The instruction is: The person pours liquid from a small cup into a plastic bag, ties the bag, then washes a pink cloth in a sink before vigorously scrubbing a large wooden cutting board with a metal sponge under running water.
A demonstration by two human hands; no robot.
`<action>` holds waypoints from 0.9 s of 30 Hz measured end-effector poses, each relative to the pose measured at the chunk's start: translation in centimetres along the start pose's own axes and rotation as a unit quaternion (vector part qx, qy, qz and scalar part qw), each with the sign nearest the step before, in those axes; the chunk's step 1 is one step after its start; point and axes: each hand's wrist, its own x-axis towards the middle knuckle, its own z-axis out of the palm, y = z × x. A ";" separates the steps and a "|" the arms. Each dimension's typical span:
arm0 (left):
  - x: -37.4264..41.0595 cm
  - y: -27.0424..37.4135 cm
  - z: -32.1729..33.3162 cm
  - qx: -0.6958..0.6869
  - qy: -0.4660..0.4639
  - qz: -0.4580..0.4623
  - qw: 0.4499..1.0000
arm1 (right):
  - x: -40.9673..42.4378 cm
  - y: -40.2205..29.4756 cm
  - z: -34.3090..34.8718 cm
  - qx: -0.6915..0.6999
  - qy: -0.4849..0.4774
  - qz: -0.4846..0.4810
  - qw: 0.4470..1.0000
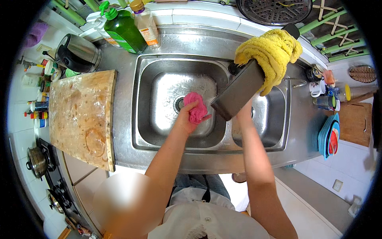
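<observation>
A crumpled pink cloth lies in my left hand, which is palm up over the large basin of the steel double sink. My right hand is mostly hidden behind a dark rectangular block-like object, beside the divider between the basins; its fingers cannot be seen, so its hold is unclear. The dark object stands out from under a yellow terry towel draped at the back of the sink. The faucet is not clearly visible.
A wooden board lies left of the sink, with an electric kettle behind it. A green pump bottle and a clear bottle stand at the back. Cups and a blue basket are on the right.
</observation>
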 end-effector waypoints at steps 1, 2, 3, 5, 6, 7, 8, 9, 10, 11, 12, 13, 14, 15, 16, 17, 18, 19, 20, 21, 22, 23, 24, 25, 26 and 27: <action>-1.4 0.3 1.4 -0.004 0.012 -0.005 1.000 | 0.0 0.3 -0.6 -0.062 -0.017 -0.023 0.998; -3.0 0.4 2.5 0.005 0.015 -0.014 1.000 | -0.1 1.1 -0.9 -0.122 -0.036 -0.045 0.991; -4.5 0.7 3.4 0.013 0.017 -0.020 1.000 | -0.1 1.5 -0.8 -0.181 -0.059 -0.069 0.979; -5.6 1.4 2.4 0.048 -0.003 -0.056 0.997 | -3.1 -1.4 1.6 -0.485 -0.178 -0.278 0.810; -5.6 1.8 0.7 0.080 -0.027 -0.094 0.992 | -4.3 -0.8 1.8 -0.502 -0.283 -0.288 0.764; -6.2 2.3 0.1 0.111 -0.050 -0.134 0.984 | -4.6 -0.9 2.2 -0.494 -0.331 -0.323 0.737; -6.6 2.8 -0.5 0.105 -0.107 -0.198 0.969 | -5.0 -0.8 2.7 -0.480 -0.379 -0.354 0.708; -7.1 3.1 -0.3 0.159 -0.127 -0.209 0.957 | -4.8 -2.2 3.6 -0.445 -0.371 -0.413 0.703; -7.6 3.4 -0.1 0.212 -0.146 -0.218 0.941 | -4.5 -3.0 4.4 -0.406 -0.362 -0.469 0.695; -7.9 3.6 0.0 0.265 -0.163 -0.227 0.923 | -4.1 -3.0 5.2 -0.393 -0.397 -0.461 0.690; -8.1 4.1 0.2 0.330 -0.143 -0.220 0.907 | -3.7 -2.9 6.0 -0.377 -0.432 -0.453 0.683; -7.7 4.7 0.8 0.394 -0.126 -0.214 0.885 | -3.4 -2.9 6.6 -0.366 -0.464 -0.442 0.675; -7.5 5.0 1.4 0.492 -0.106 -0.167 0.848 | -3.4 -2.8 7.2 -0.408 -0.441 -0.424 0.678; -7.4 5.3 1.9 0.583 -0.075 -0.126 0.799 | -3.4 -2.6 7.9 -0.448 -0.418 -0.405 0.678; -7.4 5.2 3.5 0.695 -0.043 -0.041 0.716 | -3.4 -2.4 8.4 -0.491 -0.392 -0.385 0.676; -7.5 5.0 4.6 0.788 -0.008 0.045 0.614 | -3.6 -1.6 9.0 -0.522 -0.373 -0.320 0.697; -7.6 4.7 4.8 0.840 0.041 0.102 0.531 | -4.0 -1.3 10.1 -0.548 -0.351 -0.254 0.715; -7.8 4.3 4.7 0.880 0.090 0.157 0.440 | -4.3 -1.1 10.7 -0.570 -0.328 -0.186 0.730; -7.9 4.2 4.6 0.906 0.137 0.209 0.341 | -4.4 -1.0 10.8 -0.561 -0.351 -0.135 0.738; -8.1 4.5 4.2 0.913 0.108 0.233 0.316 | -4.6 -1.9 11.2 -0.550 -0.373 -0.082 0.743; -8.2 5.0 3.8 0.919 0.077 0.257 0.290 | -4.7 -2.5 11.4 -0.537 -0.394 -0.028 0.745; -8.5 5.5 3.3 0.922 0.046 0.280 0.262 | -4.9 -2.0 11.4 -0.466 -0.415 -0.001 0.781; -8.2 5.6 3.0 0.913 0.020 0.330 0.239 | -4.6 -1.0 10.6 -0.395 -0.424 0.029 0.814; -8.3 5.8 2.5 0.901 -0.002 0.377 0.216 | -4.6 -1.1 10.4 -0.319 -0.435 0.057 0.840; -8.3 5.8 2.2 0.885 -0.025 0.423 0.191 | -4.6 -1.2 10.2 -0.293 -0.415 0.069 0.859; -8.2 5.7 2.6 0.869 0.001 0.444 0.220 | -4.6 -2.2 10.0 -0.268 -0.392 0.081 0.876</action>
